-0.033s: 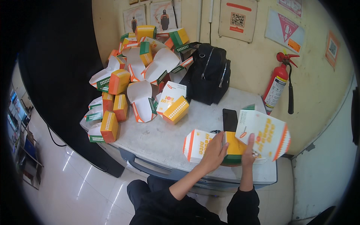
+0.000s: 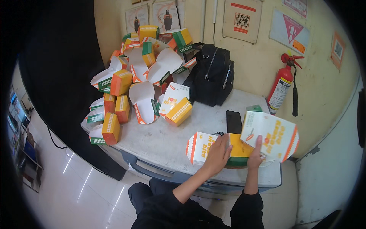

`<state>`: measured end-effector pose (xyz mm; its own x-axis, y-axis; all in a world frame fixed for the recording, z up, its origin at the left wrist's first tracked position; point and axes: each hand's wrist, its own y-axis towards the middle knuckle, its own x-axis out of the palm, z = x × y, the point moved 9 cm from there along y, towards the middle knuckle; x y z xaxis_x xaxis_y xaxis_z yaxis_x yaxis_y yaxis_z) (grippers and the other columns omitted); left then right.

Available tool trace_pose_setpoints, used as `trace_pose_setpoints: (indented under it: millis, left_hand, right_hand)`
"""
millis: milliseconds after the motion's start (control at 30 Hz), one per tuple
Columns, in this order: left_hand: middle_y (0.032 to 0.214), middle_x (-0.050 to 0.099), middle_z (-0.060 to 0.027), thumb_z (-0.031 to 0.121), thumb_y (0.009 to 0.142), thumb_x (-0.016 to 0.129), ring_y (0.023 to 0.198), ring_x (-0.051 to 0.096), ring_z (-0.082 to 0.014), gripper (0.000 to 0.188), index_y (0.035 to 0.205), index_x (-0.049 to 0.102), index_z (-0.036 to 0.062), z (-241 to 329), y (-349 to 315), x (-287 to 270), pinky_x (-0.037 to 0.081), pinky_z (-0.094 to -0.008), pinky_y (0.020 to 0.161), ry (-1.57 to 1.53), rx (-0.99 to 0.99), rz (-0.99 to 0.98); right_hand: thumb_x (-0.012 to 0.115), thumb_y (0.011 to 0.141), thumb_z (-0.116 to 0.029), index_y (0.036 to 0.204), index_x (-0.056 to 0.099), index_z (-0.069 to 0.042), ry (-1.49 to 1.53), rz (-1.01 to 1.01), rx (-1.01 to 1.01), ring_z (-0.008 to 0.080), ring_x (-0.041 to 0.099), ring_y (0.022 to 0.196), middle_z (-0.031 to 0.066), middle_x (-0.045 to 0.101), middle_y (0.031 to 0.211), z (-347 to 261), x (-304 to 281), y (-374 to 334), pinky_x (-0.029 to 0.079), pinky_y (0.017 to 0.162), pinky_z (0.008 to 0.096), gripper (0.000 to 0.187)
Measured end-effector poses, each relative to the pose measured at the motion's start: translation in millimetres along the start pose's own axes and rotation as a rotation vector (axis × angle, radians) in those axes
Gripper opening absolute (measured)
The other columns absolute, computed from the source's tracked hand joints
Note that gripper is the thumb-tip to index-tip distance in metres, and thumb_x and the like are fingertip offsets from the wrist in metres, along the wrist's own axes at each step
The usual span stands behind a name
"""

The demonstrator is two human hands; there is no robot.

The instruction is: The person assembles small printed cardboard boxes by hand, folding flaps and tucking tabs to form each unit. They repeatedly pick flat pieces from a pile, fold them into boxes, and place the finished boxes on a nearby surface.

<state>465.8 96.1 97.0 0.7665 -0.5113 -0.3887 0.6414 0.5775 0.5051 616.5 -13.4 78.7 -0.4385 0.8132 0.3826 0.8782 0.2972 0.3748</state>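
My right hand (image 2: pixel 254 156) grips a flat food carton (image 2: pixel 268 128), its thumb on the white panel with orange lettering. The fingers behind it are hidden. My left hand (image 2: pixel 217 156) lies with fingers stretched over another flat carton on the table, which shows a white flap (image 2: pixel 198 147) to the left and a yellow and green part (image 2: pixel 240 147) between my hands. The held carton hangs over the right end of this lower one. Whether more flat cartons lie beneath is hard to see.
A heap of folded yellow, orange and green cartons (image 2: pixel 145 99) covers the left side of the grey-white table (image 2: pixel 167 143). Behind my hands are a black phone (image 2: pixel 233 122) and a black backpack (image 2: pixel 213 76). A red fire extinguisher (image 2: pixel 281 82) is by the wall at right.
The carton in my right hand has shifted slightly to the right, along with the hand. My left hand stays where it was.
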Motion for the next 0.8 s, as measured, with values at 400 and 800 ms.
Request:
trace_pose_setpoints:
  millis: [400, 800]
  left_hand:
    - [0.122, 0.051, -0.0255, 0.018, 0.094, 0.039, 0.116, 0.047, -0.0397, 0.039, 0.126, 0.04, -0.0025, -47.0, 2.8, 8.6, 0.035, -0.0402, 0.099, -0.285, -0.215, -0.05]
    - [0.149, 0.022, -0.0135, 0.047, 0.08, 0.059, 0.134, 0.022, -0.0393, 0.069, 0.135, 0.04, 0.0086, 0.0, 2.4, 18.8, 0.019, -0.0584, 0.104, 0.211, -0.051, -0.138]
  right_hand:
    - [0.057, 0.087, -0.008, 0.129, 0.041, -0.001, 0.007, 0.036, 0.343, 0.0206, 0.052, 0.113, 0.0099, 0.052, 0.123, 4.0, -35.4, -1.9, 0.042, 0.096, 0.036, 0.046]
    - [0.057, 0.089, -0.015, 0.128, 0.044, -0.001, -0.525, 0.045, 0.326, 0.0203, 0.051, 0.111, 0.0122, 0.055, 0.118, 10.8, -69.2, -7.1, 0.042, 0.09, 0.0335, 0.044]
